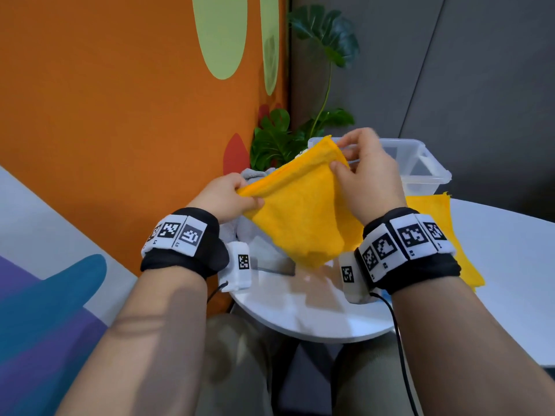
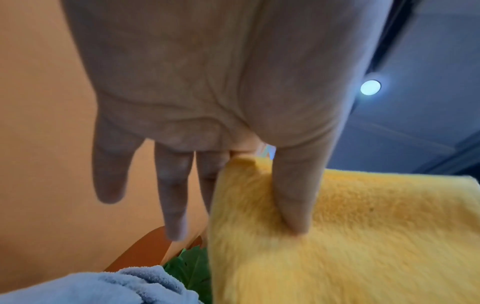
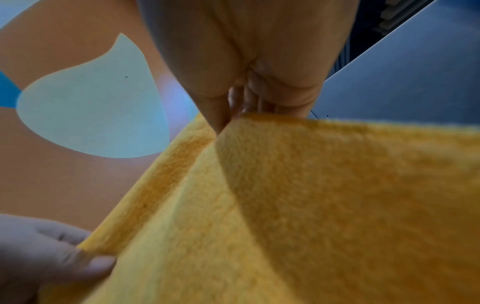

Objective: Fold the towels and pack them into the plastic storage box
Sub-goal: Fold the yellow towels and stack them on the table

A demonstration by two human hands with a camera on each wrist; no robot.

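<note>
Slippage is the risk: left hand (image 1: 223, 199) and right hand (image 1: 365, 172) only pinch the doubled yellow towel (image 1: 300, 211) in mid-air, so layers could misalign before reaching the box (image 1: 426, 166) at 1 o'clock.

An orange wall (image 1: 120, 100) with pale green oval shapes (image 1: 220, 34) fills the left. Grey panels (image 1: 465, 70) stand at the far right. A leafy green plant (image 1: 303, 127) sits in the corner between them. A round white surface (image 1: 315, 310) lies near. A round ceiling light (image 2: 370, 87) glows overhead.
</note>
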